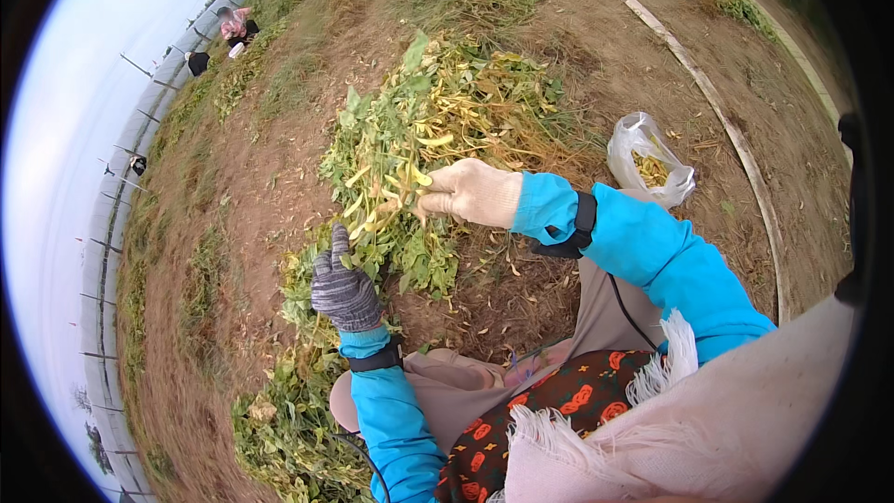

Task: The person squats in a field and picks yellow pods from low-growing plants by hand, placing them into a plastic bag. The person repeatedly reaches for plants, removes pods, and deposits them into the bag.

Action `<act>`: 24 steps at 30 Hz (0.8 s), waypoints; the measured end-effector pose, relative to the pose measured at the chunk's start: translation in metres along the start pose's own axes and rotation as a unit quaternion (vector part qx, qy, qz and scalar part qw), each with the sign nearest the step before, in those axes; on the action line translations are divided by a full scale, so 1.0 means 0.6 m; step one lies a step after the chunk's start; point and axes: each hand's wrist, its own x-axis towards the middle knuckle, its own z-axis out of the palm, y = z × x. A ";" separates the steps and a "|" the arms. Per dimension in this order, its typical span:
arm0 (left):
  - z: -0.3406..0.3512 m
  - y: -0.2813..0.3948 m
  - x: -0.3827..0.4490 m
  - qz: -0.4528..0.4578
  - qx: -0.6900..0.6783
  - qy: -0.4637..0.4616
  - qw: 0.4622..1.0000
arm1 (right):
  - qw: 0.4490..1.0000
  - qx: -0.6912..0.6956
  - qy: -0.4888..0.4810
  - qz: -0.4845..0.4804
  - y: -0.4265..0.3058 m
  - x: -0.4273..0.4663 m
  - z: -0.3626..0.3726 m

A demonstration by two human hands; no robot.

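Several plump yellow bean pods (387,195) hang on a bean plant (380,136) held up in front of me. My right hand (478,192), in a cream knit glove, has its fingertips on the pods from the right. Lower on the left, my left hand (346,293) wears a grey marled knit glove. Its fingers are curled against the plant's lower leaves and appear to grip it, though the stem inside the hand is hidden. Behind the pods lies a heap of pulled bean plants (489,94), green and yellowing.
An open white plastic bag (649,157) with yellow pods stands right of the heap. More cut plants (300,426) lie along my left knee. A pale strip (698,77) crosses the soil at right. Another person (236,24) sits far off, near a long plastic-covered structure (105,258).
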 end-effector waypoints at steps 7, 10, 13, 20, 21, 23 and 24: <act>-0.044 0.022 0.001 0.125 0.083 -0.100 0.984 | 0.918 -0.378 0.103 -0.058 0.029 0.019 -0.035; -0.077 0.019 0.001 -0.077 0.047 -0.176 0.980 | 0.890 -0.432 0.144 0.012 0.067 0.049 -0.061; -0.157 -0.110 -0.025 -0.183 -0.391 0.195 0.881 | 0.883 -0.304 0.357 -0.028 0.097 0.031 -0.176; -0.287 -0.324 -0.097 -0.242 -0.072 0.392 0.885 | 0.952 -0.011 0.305 0.034 0.070 0.011 -0.145; -0.261 -0.353 -0.123 -0.199 -0.075 0.392 0.895 | 0.956 -0.012 0.291 0.047 0.055 0.012 -0.131; -0.186 -0.388 -0.167 -0.173 -0.463 0.314 0.811 | 0.963 0.008 0.267 0.044 0.068 0.027 -0.122; -0.140 -0.412 -0.220 -0.284 -0.270 0.168 0.905 | 0.966 0.007 0.255 0.051 0.059 0.031 -0.113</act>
